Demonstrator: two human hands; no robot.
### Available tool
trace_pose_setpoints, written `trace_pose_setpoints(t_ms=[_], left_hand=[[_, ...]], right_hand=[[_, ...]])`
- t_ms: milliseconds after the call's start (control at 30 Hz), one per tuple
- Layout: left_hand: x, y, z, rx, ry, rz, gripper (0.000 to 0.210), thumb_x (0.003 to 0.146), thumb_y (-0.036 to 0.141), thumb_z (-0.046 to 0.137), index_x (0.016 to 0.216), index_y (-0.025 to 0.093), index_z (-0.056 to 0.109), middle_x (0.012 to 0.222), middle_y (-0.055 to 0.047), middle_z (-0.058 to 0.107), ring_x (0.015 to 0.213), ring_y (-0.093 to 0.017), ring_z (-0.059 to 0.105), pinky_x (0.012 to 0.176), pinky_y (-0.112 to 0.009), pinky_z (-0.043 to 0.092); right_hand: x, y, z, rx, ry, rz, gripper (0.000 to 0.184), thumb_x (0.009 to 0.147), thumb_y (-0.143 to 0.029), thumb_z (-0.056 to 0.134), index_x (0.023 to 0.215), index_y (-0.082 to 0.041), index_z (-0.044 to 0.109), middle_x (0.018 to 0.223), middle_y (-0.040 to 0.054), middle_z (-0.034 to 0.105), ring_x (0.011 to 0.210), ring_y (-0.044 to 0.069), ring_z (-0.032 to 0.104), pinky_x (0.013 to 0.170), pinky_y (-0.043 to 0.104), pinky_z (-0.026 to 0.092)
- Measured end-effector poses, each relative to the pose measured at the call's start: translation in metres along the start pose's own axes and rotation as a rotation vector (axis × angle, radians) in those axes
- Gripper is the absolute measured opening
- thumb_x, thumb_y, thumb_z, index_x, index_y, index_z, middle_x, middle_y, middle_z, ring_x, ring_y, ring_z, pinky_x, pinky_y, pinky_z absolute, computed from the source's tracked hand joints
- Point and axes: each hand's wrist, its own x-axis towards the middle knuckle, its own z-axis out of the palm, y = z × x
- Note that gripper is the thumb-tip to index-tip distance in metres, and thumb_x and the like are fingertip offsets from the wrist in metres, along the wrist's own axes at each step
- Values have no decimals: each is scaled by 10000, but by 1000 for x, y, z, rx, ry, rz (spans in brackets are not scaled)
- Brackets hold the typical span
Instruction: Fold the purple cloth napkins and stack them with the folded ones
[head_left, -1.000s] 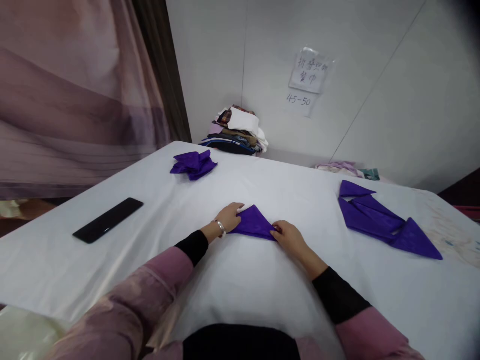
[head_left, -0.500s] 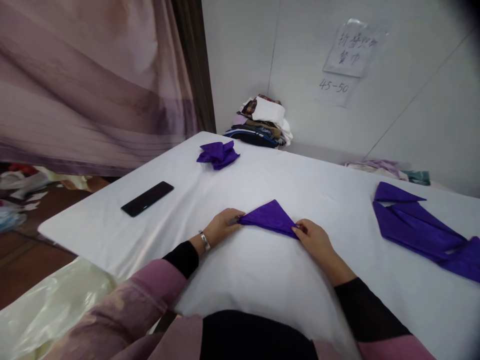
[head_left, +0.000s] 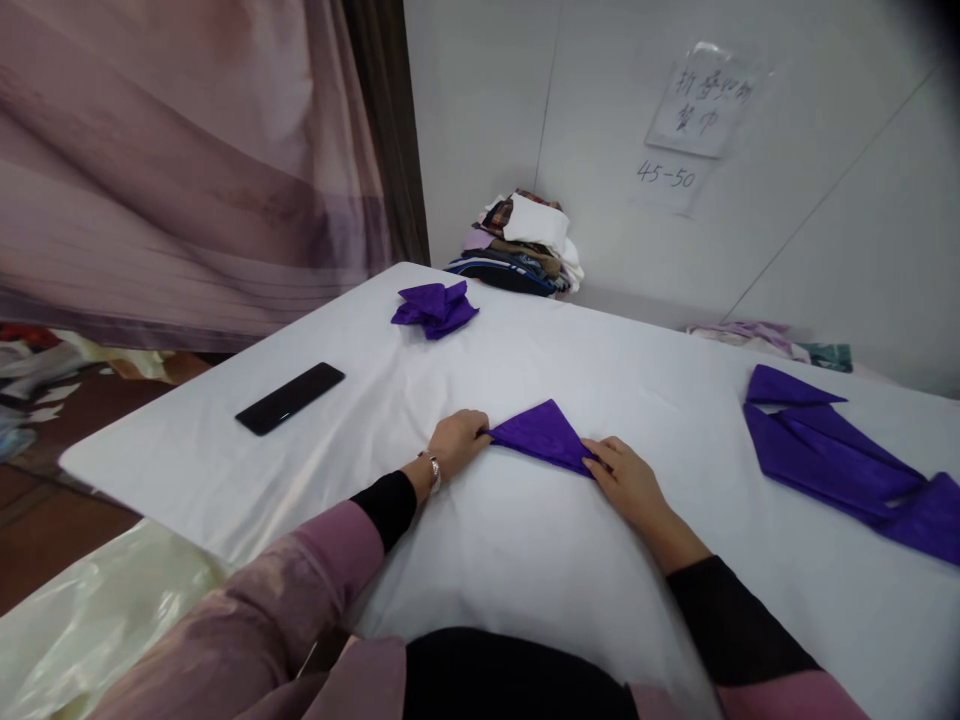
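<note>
A purple cloth napkin (head_left: 541, 437), folded into a triangle, lies on the white-covered table (head_left: 525, 560) in front of me, its peak pointing away. My left hand (head_left: 459, 440) pinches its left corner, fingertips curled over the cloth. On the opposite side, my right hand (head_left: 622, 475) grips the right corner between thumb and fingers. Both forearms rest low over the tabletop, and a silver bracelet (head_left: 434, 471) circles my left wrist.
Farther back stands a bunched purple cloth (head_left: 435, 309). A black phone (head_left: 290, 398) lies to the left. More folded purple cloths (head_left: 832, 450) are at the right. Beyond the far edge sit stacked clothes (head_left: 525, 245) by the wall; a pink curtain (head_left: 187, 160) hangs at left.
My left hand has turned and shifted slightly right and up, its fingers now closer around the napkin's left corner. The right hand has barely moved and keeps its corner.
</note>
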Motion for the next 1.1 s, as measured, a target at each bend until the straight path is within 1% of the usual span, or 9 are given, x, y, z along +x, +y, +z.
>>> trace_pose_setpoints(t_ms=[100,167,233,300,367,533,700,933,1100], left_hand=[[-1,1,-3,15,-1,2,63,784,251,549,760,209,591,772,-10,600,773,-176,557,655,-286,421],[-3,-1,-5,-22,-2,40,79,772,284,577,804,212,592,812,-11,606,802,-179,561,673,-289,435],[-6,-6,-8,-111,-17,119,184,742,304,622,905,224,596,883,-11,617,844,-179,569,717,-296,456],[-8,-13,-9,-212,-34,201,314,722,273,642,1029,240,581,954,-10,626,891,-174,574,786,-307,467],[-9,-20,-8,-283,-32,240,355,735,228,623,1087,247,577,992,-12,634,923,-165,579,836,-310,468],[-6,-27,1,-319,22,261,184,813,240,556,961,255,665,958,3,678,909,-146,602,827,-285,481],[-2,-20,6,-290,91,174,112,808,238,572,830,248,682,811,21,685,799,-134,610,746,-263,480],[-3,-11,1,-124,77,81,68,787,209,560,772,219,626,774,7,624,782,-147,562,685,-261,435],[-2,-8,1,-74,78,91,66,741,148,545,762,210,540,797,0,572,775,-152,528,656,-264,418]], right_hand=[[0,0,-1,-9,-3,-5,326,891,-375,426,1155,-289,596,920,36,588,829,186,578,682,304,482],[1,-1,-1,-16,-8,1,322,889,-373,431,1149,-289,601,923,32,593,813,181,582,670,301,485],[1,-1,-2,-17,-8,13,318,886,-370,435,1142,-290,606,924,28,595,783,173,588,653,295,488],[1,0,-2,-8,-6,17,314,886,-368,436,1139,-295,607,919,23,598,742,161,590,638,288,489],[0,1,-2,3,-2,12,314,888,-370,435,1141,-296,605,915,19,599,708,150,588,630,282,489],[1,6,1,0,11,-17,322,888,-387,431,1140,-289,605,913,20,602,721,153,592,616,278,488],[1,6,0,2,0,-13,326,894,-405,418,1140,-295,601,912,19,603,696,147,585,601,277,487],[1,2,-2,-28,-19,-6,328,895,-401,419,1152,-293,591,931,19,602,741,156,592,631,283,489],[1,1,-1,-46,-12,-4,330,894,-395,419,1155,-291,591,936,20,600,745,158,593,627,286,487]])
